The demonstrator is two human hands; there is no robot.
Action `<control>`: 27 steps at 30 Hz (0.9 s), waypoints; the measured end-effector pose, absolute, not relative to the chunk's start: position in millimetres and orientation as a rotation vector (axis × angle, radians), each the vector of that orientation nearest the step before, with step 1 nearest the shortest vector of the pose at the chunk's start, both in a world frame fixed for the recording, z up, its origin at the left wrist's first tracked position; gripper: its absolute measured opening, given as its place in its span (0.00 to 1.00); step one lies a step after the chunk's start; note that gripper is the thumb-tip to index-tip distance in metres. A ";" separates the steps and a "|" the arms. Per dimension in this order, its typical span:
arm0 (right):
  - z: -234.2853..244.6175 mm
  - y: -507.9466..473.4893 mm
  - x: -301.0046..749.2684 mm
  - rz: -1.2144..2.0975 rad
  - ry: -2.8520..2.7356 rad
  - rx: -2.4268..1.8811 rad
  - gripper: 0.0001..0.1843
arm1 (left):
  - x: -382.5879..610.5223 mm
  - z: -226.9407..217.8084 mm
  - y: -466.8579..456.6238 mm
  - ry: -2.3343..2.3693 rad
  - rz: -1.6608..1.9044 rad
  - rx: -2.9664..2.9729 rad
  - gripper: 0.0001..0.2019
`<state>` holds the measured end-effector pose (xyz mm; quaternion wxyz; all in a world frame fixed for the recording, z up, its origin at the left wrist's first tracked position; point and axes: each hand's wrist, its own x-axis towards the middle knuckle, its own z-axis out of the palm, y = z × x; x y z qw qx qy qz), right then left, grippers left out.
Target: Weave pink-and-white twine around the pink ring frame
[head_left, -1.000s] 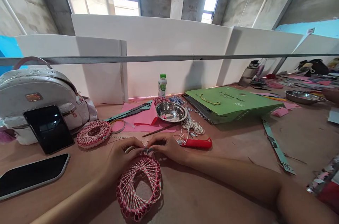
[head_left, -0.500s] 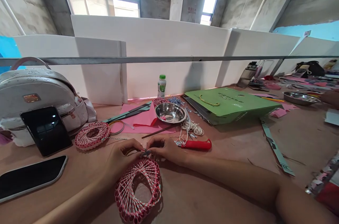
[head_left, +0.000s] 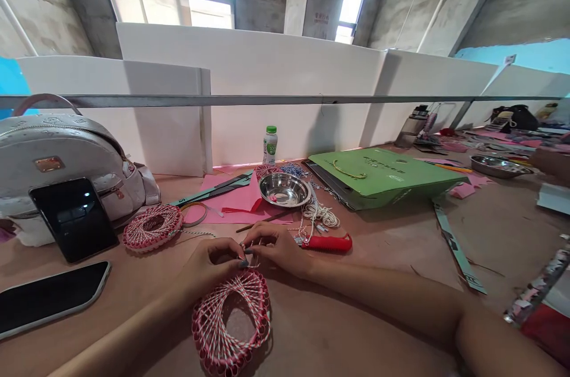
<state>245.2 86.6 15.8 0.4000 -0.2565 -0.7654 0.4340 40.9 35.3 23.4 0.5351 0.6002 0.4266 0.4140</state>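
On the table in front of me lies an oval ring (head_left: 205,329) of small pink loops, crisscrossed with red-and-white string around an open middle. At its upper end, my left hand (head_left: 218,261) is closed, thumb and forefinger pinching thin string. My right hand (head_left: 276,249) is closed beside it, its fingertips also on the string just above the ring. The exact strands between the fingertips are too small to make out. To the left lies a second, similar wound ring (head_left: 133,235) with a string tail. Just beyond my right hand is a red-handled tool (head_left: 329,243).
A steel bowl (head_left: 285,192), pink paper (head_left: 211,214), white string (head_left: 327,216) and a thin brown stick (head_left: 258,224) lie beyond my hands. Two phones (head_left: 73,219) and a backpack (head_left: 66,139) are left. A green folder (head_left: 383,172) and a ruler (head_left: 458,249) are right.
My fingertips have drawn slightly apart above the ring, with the right hand's fingers lifted a little. The ring lies nearly as before; the view has shifted slightly.
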 end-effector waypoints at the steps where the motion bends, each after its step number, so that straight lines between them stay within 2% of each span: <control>1: 16.3 85.6 246.5 1.097 -1.934 -0.652 0.06 | 41.2 24.9 35.1 1.018 0.971 1.433 0.14; 7: 17.0 82.0 251.9 1.153 -1.909 -0.680 0.07 | 47.2 39.6 32.8 0.986 0.914 1.439 0.18; 16: 14.9 80.5 252.4 1.152 -1.835 -0.695 0.05 | 47.0 38.9 36.5 0.912 0.903 1.258 0.22; 22: 14.9 72.3 252.4 1.014 -1.933 -0.551 0.05 | 48.0 35.5 33.1 0.913 0.966 1.031 0.22; 27: 19.7 71.3 252.0 1.050 -2.011 -0.507 0.05 | 44.9 25.5 37.6 0.961 1.020 1.069 0.21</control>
